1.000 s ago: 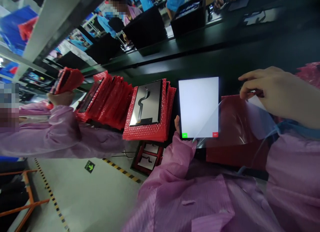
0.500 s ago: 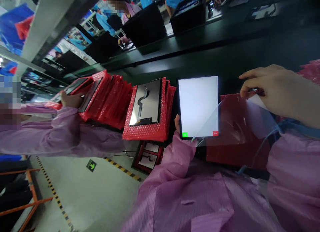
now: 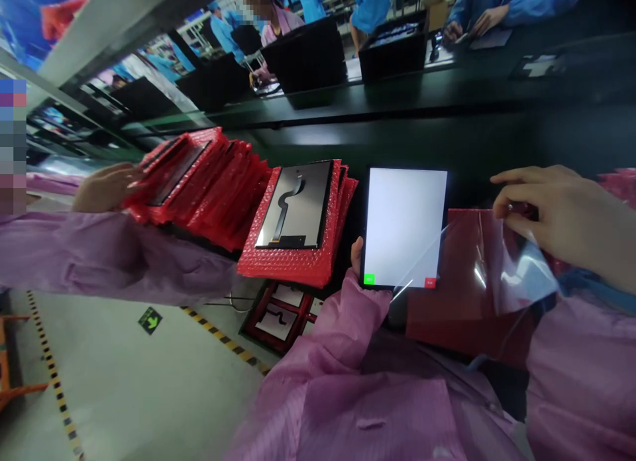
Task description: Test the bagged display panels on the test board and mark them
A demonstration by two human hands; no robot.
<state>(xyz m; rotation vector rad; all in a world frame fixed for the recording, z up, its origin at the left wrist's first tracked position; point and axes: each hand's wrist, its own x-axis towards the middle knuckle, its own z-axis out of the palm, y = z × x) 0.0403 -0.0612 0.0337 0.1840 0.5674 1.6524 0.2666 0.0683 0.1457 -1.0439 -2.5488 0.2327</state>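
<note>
My left hand [image 3: 356,254] grips the lower left corner of a lit white display panel [image 3: 405,226]; only the thumb shows, the rest is hidden behind the panel. The panel shows a small green and a small red mark along its near edge. My right hand [image 3: 556,212] is to the right of it, fingers pinched on a clear protective film [image 3: 497,269]. The film stretches from the panel's near right corner up to my fingers. A red bag [image 3: 462,322] lies under the film.
A red bubble-wrap stack [image 3: 293,259] topped by a face-down panel [image 3: 297,206] lies left of the screen. Further left is a row of red-wrapped panels [image 3: 209,183], with a co-worker's hand [image 3: 104,186] on it. Black bins [image 3: 308,60] stand beyond the dark belt [image 3: 447,130].
The co-worker's hand has lowered a red-wrapped panel onto the left end of the row. My hands keep their hold on the panel and the film; the view has shifted slightly.
</note>
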